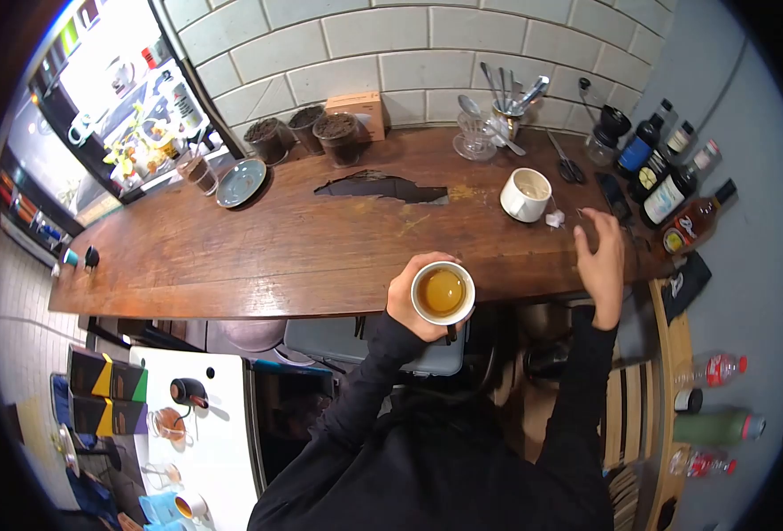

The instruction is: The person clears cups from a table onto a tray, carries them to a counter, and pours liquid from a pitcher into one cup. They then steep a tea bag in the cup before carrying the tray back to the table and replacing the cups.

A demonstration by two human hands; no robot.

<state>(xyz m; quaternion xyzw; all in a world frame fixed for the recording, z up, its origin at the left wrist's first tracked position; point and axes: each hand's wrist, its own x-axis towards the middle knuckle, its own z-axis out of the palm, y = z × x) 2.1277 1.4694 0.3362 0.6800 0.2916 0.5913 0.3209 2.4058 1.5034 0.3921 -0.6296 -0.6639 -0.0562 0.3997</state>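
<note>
While the left hand holds the cup at the counter's front edge, a tilt of that wrist could probably spill the amber liquid; farther right, a careless sweep might knock the mug. Positions: left fingers curled closely round the cup's left side, cup within the grasp. Scrap just beside the mug, near the right hand's fingertips; right fingers loosely parted, no grip visible.
</note>
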